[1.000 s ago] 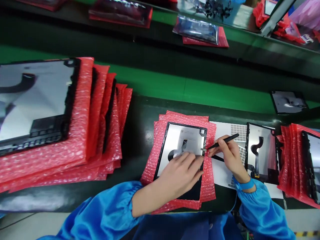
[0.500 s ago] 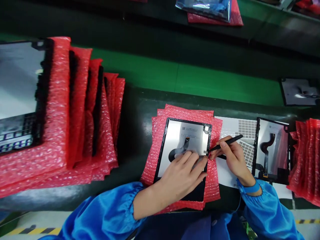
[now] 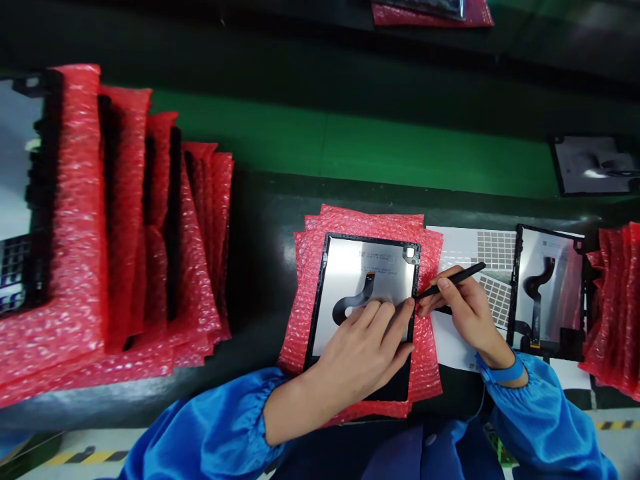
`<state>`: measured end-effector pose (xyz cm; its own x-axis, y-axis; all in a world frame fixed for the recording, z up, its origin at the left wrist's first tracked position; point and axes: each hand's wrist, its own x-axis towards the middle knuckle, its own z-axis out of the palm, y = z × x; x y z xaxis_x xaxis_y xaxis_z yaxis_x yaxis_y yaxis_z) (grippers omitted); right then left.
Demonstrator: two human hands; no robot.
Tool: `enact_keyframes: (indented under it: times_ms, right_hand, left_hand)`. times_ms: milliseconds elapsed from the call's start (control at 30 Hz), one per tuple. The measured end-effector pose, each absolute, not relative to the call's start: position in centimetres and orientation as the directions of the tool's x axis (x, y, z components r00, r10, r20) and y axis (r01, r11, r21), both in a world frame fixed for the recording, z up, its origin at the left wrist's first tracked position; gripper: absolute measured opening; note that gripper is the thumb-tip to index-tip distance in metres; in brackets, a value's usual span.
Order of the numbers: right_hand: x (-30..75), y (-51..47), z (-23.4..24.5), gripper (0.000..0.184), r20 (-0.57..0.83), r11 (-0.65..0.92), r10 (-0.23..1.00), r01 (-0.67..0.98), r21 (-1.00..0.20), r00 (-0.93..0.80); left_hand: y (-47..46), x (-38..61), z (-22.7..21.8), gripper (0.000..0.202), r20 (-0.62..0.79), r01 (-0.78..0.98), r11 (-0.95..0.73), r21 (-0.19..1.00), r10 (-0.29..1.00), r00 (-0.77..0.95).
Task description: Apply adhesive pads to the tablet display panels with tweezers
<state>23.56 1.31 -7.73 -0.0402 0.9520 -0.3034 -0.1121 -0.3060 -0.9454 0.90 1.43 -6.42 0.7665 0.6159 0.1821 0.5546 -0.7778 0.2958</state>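
A tablet display panel (image 3: 335, 267), silver-backed with a black frame and a dark curved flex cable (image 3: 345, 307), lies on red bubble-wrap sheets (image 3: 300, 293). My left hand (image 3: 357, 340) rests across its lower half, fingers extended, the index fingertip touching the right frame edge. Pinched in my right hand (image 3: 463, 307) is a slim black pen-shaped tool (image 3: 457, 279). Its tip meets the panel's right edge beside my left index fingertip; the exact contact point is too small to make out. My left hand hides the panel's lower middle.
At left stands a tall stack of red bubble-wrap pouches (image 3: 80, 220) with panels among them. White sheets with small grey squares (image 3: 495, 250) lie at right, beside a second panel (image 3: 547, 293) and more red pouches (image 3: 620, 307). Another panel (image 3: 595, 163) lies further back.
My left index finger has shifted onto the small grey tab at the panel's right edge, covering it. The tool stays at that edge. The view has shifted slightly.
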Motion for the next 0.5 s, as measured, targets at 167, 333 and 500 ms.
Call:
enact_keyframes:
  times_ms: [167,333,500]
  right_hand:
    - [23.9,1.6,-7.4,0.036,-0.326,-0.323,0.945,-0.089,-0.942,0.028]
    - [26.7,-1.5,-5.4,0.03,-0.178,-0.196,0.931,0.024,-0.98,0.319]
    - [29.8,-9.4,-5.5,0.019,-0.179,-0.268,0.897,0.175,-0.947,0.405]
  left_hand:
    - [1.6,1.0,-6.5,0.053,0.169,0.556,-0.771,0.312,0.62,0.766]
    - [1.8,0.9,-6.1,0.053,0.16,0.557,-0.763,0.328,0.626,0.764]
    - [-0.8,2.0,-5.5,0.055,0.238,0.407,-0.862,0.302,0.481,0.844]
